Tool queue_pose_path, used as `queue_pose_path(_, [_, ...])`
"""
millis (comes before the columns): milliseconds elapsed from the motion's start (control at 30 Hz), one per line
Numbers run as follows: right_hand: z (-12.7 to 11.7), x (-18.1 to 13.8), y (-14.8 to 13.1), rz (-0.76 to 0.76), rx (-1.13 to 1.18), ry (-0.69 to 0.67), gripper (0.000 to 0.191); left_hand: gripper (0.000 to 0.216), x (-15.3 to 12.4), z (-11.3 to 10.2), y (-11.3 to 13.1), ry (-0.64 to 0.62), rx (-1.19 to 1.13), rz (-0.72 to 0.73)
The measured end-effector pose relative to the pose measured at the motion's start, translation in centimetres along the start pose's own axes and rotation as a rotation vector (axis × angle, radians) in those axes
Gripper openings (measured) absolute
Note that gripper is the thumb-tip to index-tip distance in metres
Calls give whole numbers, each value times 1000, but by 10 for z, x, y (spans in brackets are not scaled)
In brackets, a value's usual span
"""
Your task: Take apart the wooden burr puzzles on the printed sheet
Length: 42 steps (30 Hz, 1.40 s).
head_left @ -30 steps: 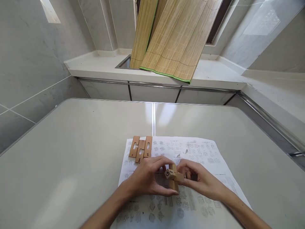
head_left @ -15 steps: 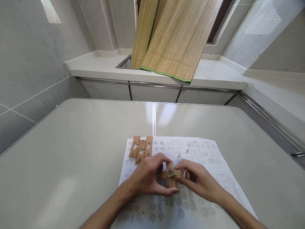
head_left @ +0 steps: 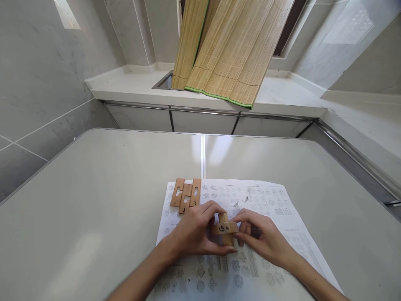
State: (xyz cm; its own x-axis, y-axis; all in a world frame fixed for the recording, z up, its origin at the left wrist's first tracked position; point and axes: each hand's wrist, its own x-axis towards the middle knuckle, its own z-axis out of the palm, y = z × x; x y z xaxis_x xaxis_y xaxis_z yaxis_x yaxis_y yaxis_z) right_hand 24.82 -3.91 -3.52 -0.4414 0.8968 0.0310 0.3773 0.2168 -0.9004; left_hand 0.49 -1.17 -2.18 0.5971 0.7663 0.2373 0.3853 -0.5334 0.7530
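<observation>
Closest to the camera, both hands met over the printed sheet [head_left: 266, 209] on the table [head_left: 94, 188]. The left hand [head_left: 194, 234] had its fingers and thumb curled around the crossed wooden puzzle [head_left: 226, 229], and the right hand [head_left: 265, 238] pinched the same cluster from the other side, so it sat held just above the paper between them. A marked block end faced up. A bit further out, three flat notched wooden pieces [head_left: 186, 197] lay side by side, touching, on the sheet's far left corner. Way at the back, bamboo mats [head_left: 225, 50] leaned over a white counter [head_left: 131, 88].
</observation>
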Motion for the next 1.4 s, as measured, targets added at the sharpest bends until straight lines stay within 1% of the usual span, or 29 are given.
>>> queue_pose_path(133, [-3, 1, -2, -17, -14, -47, 16, 60, 0, 0, -1, 18, 34, 13])
queue_pose_path(300, [-8, 3, 0, -121, -61, -6, 14, 62, 0, 1, -3, 18, 69, 39])
queue_pose_path(433, [-10, 4, 0, -124, -69, -25, 13, 60, 0, 1, -3, 10, 73, 51])
queue_pose_path(600, [-6, 1, -2, -144, -115, 2, 12, 62, 0, 0, -1, -5, 88, 46])
queue_pose_path(800, [2, -2, -8, -210, -103, 3, 15, 56, 2, 1, -1, -38, 131, 115])
queue_pose_path(967, [-1, 0, -10, -164, -48, 129, 12, 61, 1, 3, -4, -21, 164, 119])
queue_pose_path(1133, [-4, 2, -7, -94, 34, 226, 15, 65, 0, 5, -7, -3, 219, 101])
queue_pose_path(1400, [-5, 2, -5, -7, 64, 260, 21, 49, 2, 0, 1, 16, 223, 81])
